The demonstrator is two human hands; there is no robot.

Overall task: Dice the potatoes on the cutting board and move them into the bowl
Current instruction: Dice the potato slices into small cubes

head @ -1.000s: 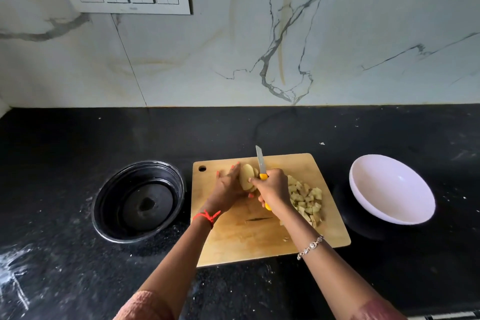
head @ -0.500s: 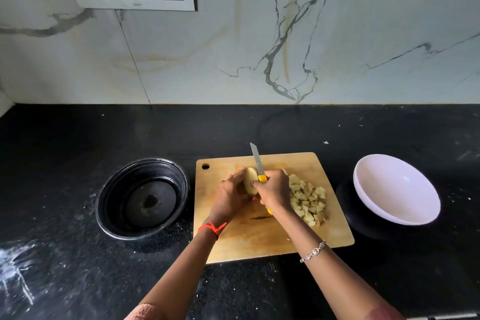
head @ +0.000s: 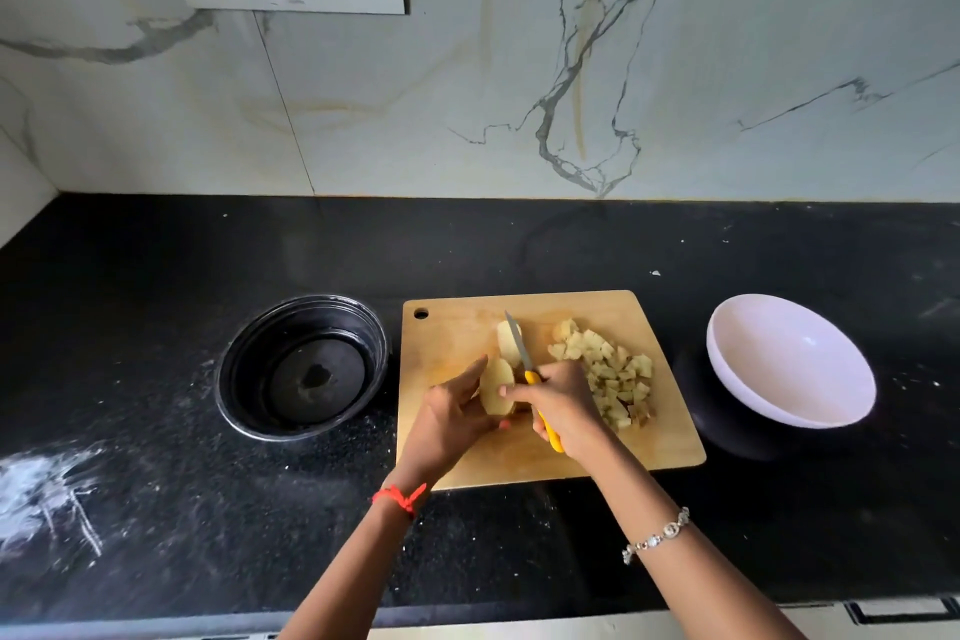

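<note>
Potato half (head: 496, 386): held by left hand (head: 451, 424); best laid flat.
Knife (head: 521, 352): clasped in right hand (head: 567, 412); to be drawn down slowly.

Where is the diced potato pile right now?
Head view: the diced potato pile sits on the right half of the cutting board, just right of the right hand, with the white bowl farther right.

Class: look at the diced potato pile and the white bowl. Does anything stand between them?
Nothing visible does. Right of the diced pile lie only bare cutting board and black counter, then the white bowl.
</note>
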